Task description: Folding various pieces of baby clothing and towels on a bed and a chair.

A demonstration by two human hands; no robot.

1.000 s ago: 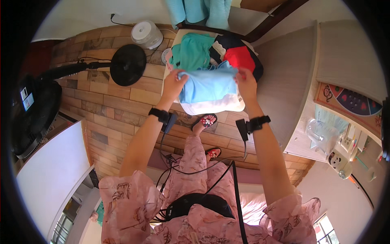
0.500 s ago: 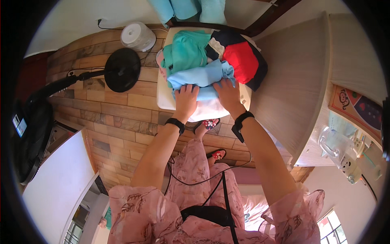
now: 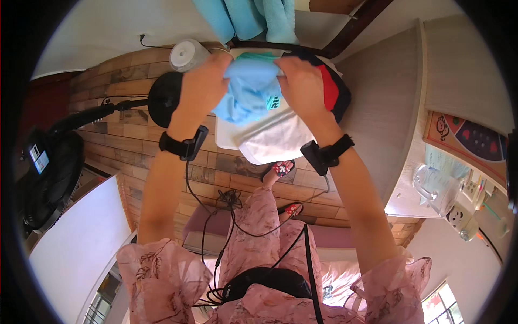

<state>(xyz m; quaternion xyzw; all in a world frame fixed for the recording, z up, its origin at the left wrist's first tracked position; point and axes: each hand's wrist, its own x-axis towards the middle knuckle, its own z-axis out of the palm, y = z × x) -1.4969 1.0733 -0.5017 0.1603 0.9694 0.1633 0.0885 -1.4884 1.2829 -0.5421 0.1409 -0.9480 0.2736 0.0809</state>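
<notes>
A light blue garment [image 3: 245, 97] with a small printed patch hangs between my hands, lifted off the clothes pile. My left hand [image 3: 205, 83] grips its upper left edge, and my right hand [image 3: 303, 86] pinches the upper right edge. Below it a white cloth [image 3: 278, 137] lies over the front of the pale stool-like surface [image 3: 226, 135]. Behind the blue fabric part of a green garment [image 3: 256, 55] shows. Beside my right hand are a red cloth [image 3: 329, 89] and a dark one [image 3: 342, 97].
A standing fan [image 3: 48, 173] with a round black base [image 3: 163, 97] is at the left, near a white round container [image 3: 189, 55]. A wooden cabinet [image 3: 383, 108] closes off the right side. Light blue towels [image 3: 248, 19] hang at the back. Black cables [image 3: 232, 210] trail over my lap.
Both hands have risen and moved apart, taking up the blue garment that lay folded on the pile. More of the white cloth is now uncovered.
</notes>
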